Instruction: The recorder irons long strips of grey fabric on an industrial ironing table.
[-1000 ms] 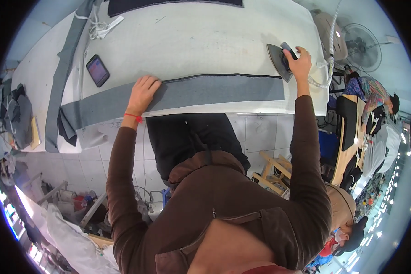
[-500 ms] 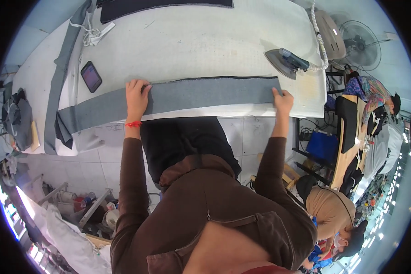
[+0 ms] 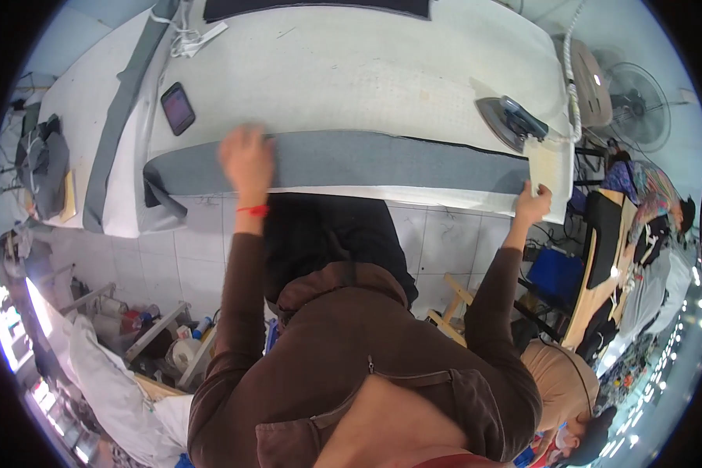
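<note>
A long grey fabric strip [image 3: 335,161], dark along its far edge, lies along the near edge of the white-covered table [image 3: 351,86]. Its left end is folded over and droops past the table edge. My right hand [image 3: 533,204] pinches the strip's right end, thumb and fingers closed on it. Over the strip's left part is my left hand [image 3: 247,160], with a red band on the wrist; motion smears its fingers. An iron [image 3: 511,121] rests on the table just beyond the strip's right end.
A phone [image 3: 178,108] lies left of the strip. Dark fabric [image 3: 316,8] sits at the far edge, and another grey strip [image 3: 121,129] runs down the left side. A fan [image 3: 636,105] stands at right. Co-workers [image 3: 655,191] are on the right.
The strip has shifted right along the table, drawn by my right hand at its end. My left hand stays over its left part, now blurred. The whole view has also shifted slightly.
</note>
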A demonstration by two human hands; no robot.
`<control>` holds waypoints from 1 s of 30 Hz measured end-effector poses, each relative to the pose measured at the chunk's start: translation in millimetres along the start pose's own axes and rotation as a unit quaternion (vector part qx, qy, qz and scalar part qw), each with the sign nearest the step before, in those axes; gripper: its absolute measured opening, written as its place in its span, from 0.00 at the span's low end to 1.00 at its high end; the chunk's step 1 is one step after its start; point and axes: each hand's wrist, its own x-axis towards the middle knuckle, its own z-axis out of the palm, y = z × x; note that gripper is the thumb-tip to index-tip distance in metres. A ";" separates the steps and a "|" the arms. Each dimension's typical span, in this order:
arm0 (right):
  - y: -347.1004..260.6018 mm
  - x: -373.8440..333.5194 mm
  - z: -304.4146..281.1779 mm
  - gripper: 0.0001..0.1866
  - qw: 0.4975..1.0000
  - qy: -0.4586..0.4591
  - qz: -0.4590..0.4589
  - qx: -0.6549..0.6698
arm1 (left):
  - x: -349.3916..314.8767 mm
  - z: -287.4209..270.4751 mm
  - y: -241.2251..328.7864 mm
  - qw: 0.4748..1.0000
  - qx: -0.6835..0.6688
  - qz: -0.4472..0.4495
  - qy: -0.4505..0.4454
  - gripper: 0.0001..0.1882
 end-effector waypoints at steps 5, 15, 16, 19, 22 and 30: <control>-57.4 -95.9 -43.8 0.18 0.985 0.012 -0.131 0.110 | -75.0 -72.3 -177.6 0.959 0.149 -0.239 0.040 0.42; -208.5 -208.2 -12.3 0.24 0.921 -0.073 -0.356 0.141 | -84.8 -48.1 -266.4 0.930 -0.064 -0.362 0.015 0.38; -206.8 -208.9 -11.7 0.24 0.921 -0.072 -0.357 0.139 | -80.8 -52.3 -262.6 0.928 -0.074 -0.365 -0.022 0.33; -190.9 -206.5 -16.4 0.25 0.927 -0.059 -0.354 0.109 | -42.5 -83.6 -252.2 0.931 0.015 -0.341 -0.132 0.14; -195.4 -209.0 -11.3 0.25 0.929 -0.049 -0.350 0.105 | 3.5 -132.7 -307.5 0.959 0.190 -0.180 -0.110 0.09; -205.9 -215.6 -12.5 0.24 0.931 -0.047 -0.344 0.113 | 98.9 -138.8 -367.4 0.912 0.387 -0.114 -0.067 0.15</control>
